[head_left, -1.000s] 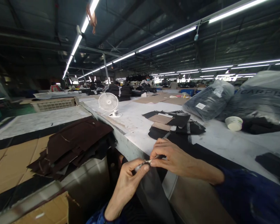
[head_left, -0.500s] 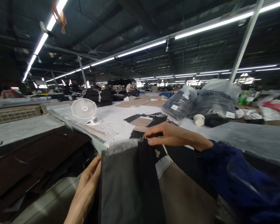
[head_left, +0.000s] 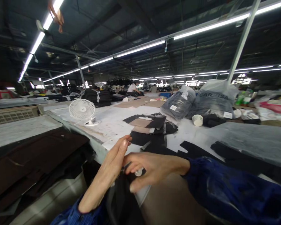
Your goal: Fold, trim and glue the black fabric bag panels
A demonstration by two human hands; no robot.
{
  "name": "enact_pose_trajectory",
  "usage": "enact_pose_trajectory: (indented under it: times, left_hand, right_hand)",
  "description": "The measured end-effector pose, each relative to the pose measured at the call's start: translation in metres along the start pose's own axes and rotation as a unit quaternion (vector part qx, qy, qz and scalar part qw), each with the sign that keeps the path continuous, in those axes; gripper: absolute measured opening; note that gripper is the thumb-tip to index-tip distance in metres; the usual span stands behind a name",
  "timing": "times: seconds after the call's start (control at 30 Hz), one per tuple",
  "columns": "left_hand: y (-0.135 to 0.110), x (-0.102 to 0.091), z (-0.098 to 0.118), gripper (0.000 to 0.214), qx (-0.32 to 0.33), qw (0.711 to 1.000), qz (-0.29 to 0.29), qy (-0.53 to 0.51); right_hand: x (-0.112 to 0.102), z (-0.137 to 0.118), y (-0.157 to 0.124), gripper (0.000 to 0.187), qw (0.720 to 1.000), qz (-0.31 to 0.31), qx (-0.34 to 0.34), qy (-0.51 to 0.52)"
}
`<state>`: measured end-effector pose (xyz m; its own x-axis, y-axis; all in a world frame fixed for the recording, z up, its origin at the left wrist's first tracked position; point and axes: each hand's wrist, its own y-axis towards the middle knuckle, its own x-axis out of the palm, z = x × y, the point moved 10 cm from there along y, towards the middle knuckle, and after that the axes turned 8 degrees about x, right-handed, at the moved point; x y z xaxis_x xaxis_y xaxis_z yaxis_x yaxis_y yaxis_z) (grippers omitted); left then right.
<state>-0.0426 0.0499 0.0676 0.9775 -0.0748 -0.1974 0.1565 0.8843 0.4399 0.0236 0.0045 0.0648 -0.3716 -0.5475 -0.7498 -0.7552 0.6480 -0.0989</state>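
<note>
The left hand (head_left: 107,178) is stretched flat, fingers straight and together, with nothing gripped; its palm side rests against a dark fabric piece (head_left: 121,200) that hangs just below both hands. The right hand (head_left: 154,170) lies touching the left, fingers half curled over the top edge of that fabric. A small pale object (head_left: 138,172) shows under its fingers, but I cannot tell whether they are pinching it. Beyond the hands, on the desk (head_left: 117,126), lies a stack of black and tan cut pieces (head_left: 152,122). A white fan (head_left: 82,110) stands further off to the left. A paper cup (head_left: 198,120) and grey plastic bags (head_left: 196,100) sit far to the right. Brown fabric sheets (head_left: 37,153) lie left of the left hand.
</note>
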Motion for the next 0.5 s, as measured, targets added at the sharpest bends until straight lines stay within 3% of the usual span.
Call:
enact_pose_trajectory:
  times: [0.07, 0.13, 0.17, 0.23, 0.3, 0.37, 0.4, 0.5]
  left_hand:
    - [0.011, 0.009, -0.027, 0.075, -0.057, 0.997, -0.028, -0.051]
    - [0.014, 0.015, -0.045, 0.075, -0.095, 0.991, -0.079, -0.049]
    - [0.014, 0.015, -0.05, 0.072, -0.1, 0.989, -0.105, -0.027]
    - [0.012, 0.007, -0.05, 0.066, -0.08, 0.987, -0.134, 0.041]
    - [0.011, -0.006, -0.044, 0.058, -0.05, 0.983, -0.141, 0.11]
    - [0.011, -0.012, -0.039, 0.05, -0.032, 0.974, -0.168, 0.151]
    - [0.012, -0.012, -0.038, 0.046, -0.028, 0.969, -0.186, 0.159]
    - [0.018, -0.009, -0.033, 0.04, -0.011, 0.962, -0.225, 0.151]
  right_hand:
    - [0.0, -0.018, -0.008, 0.06, 0.997, -0.065, -0.042, 0.015]
    - [-0.032, -0.011, -0.016, 0.043, 0.999, -0.012, -0.019, -0.023]
    - [-0.062, 0.004, -0.021, 0.034, 0.997, 0.057, 0.025, -0.047]
    - [-0.121, 0.048, -0.044, 0.022, 0.97, 0.176, 0.129, -0.104]
    - [-0.157, 0.116, -0.076, 0.014, 0.93, 0.19, 0.296, -0.11]
    - [-0.173, 0.184, -0.119, 0.019, 0.864, 0.195, 0.463, -0.044]
    - [-0.174, 0.204, -0.132, 0.021, 0.85, 0.196, 0.488, -0.033]
    - [-0.164, 0.238, -0.147, 0.028, 0.846, 0.187, 0.499, -0.004]
